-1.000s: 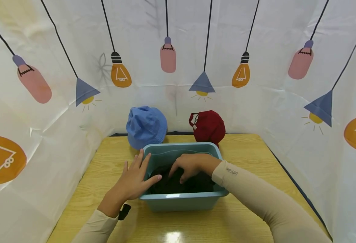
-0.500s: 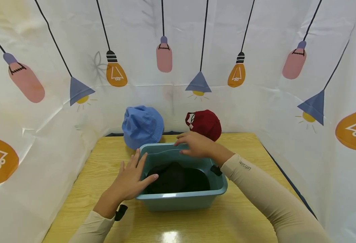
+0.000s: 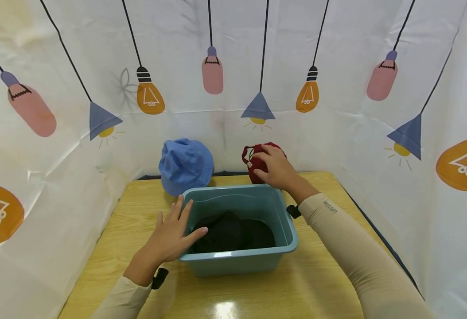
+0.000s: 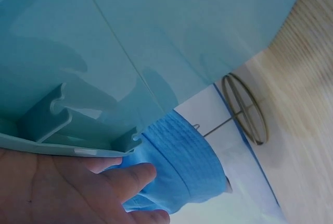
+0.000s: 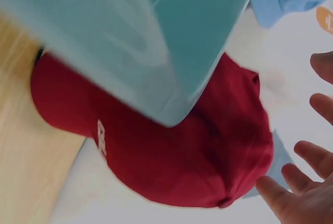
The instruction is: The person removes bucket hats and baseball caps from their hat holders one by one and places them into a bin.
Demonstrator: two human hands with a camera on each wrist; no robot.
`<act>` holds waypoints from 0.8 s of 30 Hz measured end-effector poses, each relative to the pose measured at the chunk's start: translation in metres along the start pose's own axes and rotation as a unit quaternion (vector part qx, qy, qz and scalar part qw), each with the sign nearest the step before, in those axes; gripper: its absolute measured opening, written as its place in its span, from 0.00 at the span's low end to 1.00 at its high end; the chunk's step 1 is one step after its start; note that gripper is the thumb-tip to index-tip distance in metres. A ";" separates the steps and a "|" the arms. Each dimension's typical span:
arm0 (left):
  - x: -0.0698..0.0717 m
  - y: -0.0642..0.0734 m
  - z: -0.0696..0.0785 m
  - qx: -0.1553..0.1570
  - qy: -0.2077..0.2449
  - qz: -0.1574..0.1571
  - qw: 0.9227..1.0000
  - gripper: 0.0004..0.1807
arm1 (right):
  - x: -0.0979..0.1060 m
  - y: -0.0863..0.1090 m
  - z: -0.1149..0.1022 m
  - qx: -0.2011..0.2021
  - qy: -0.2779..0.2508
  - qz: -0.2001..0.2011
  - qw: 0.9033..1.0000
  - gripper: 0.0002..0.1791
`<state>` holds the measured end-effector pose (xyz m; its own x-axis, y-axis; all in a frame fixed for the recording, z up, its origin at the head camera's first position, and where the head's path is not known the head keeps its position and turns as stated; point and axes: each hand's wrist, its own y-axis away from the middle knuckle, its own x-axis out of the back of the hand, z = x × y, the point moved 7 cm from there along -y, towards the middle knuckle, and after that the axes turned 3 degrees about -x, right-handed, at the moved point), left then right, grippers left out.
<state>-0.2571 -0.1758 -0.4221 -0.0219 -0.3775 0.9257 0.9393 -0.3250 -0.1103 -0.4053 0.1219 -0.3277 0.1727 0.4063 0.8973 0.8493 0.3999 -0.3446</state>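
Tabletop of yellow wood grain carries a blue-green rectangular plastic tub with a rounded rim, and soft black fabric lies in its bottom, too dark to show its exact form. The person's left hand rests on the tub's left rim, fingers straight and spread, thumb pointing over the inside, gripping nothing. The right hand is also released, its fingers parted and slightly bent in front of a dark red cloth cap that sits just behind the tub's far right corner; whether a fingertip touches the cap cannot be told. The right wrist view shows pale lettering above the cap's brim. To its left, behind the far left corner, sits a light blue cloth hat, and the left wrist view shows a thin metal rod with an oval ring near it. A white sheet printed with hanging lamps surrounds the tabletop.
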 end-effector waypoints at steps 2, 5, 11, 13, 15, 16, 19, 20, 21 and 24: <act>0.001 0.000 0.000 0.001 -0.003 0.000 1.000 0.56 | 0.002 0.000 0.006 -0.013 -0.002 0.006 1.000 0.28; 0.001 -0.001 0.001 -0.001 -0.004 0.001 1.000 0.56 | 0.003 0.000 0.014 -0.029 -0.004 0.009 1.000 0.29; 0.001 -0.001 0.001 -0.002 -0.002 0.000 1.000 0.55 | 0.005 0.000 0.026 -0.061 -0.007 0.012 0.998 0.33; 0.001 -0.002 0.001 -0.002 -0.001 0.000 1.000 0.56 | 0.006 -0.002 0.030 -0.076 -0.012 0.013 0.997 0.35; 0.001 -0.003 0.000 -0.001 0.000 0.001 1.000 0.56 | 0.005 -0.004 0.034 -0.091 -0.020 0.010 0.996 0.37; 0.000 -0.003 -0.001 0.000 0.000 0.000 1.000 0.56 | 0.005 -0.005 0.035 -0.098 -0.021 0.009 0.995 0.39; -0.003 -0.003 -0.003 0.005 0.003 -0.004 1.000 0.56 | 0.001 -0.006 0.039 -0.114 -0.032 0.000 0.993 0.42; -0.003 -0.002 -0.002 0.005 0.004 -0.004 1.000 0.56 | -0.001 -0.006 0.040 -0.119 -0.036 -0.001 0.992 0.43; -0.003 -0.002 -0.002 0.005 0.004 -0.003 1.000 0.56 | -0.002 -0.006 0.041 -0.122 -0.039 -0.003 0.992 0.44; -0.001 0.000 -0.001 0.001 0.006 0.003 1.000 0.56 | -0.003 -0.005 0.044 -0.133 -0.045 -0.002 0.990 0.46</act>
<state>-0.2577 -0.1759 -0.4235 -0.0203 -0.3904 0.9204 0.9402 -0.3205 -0.1152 -0.4321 0.1544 -0.3408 0.1341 0.4823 0.8657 0.9533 0.1757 -0.2455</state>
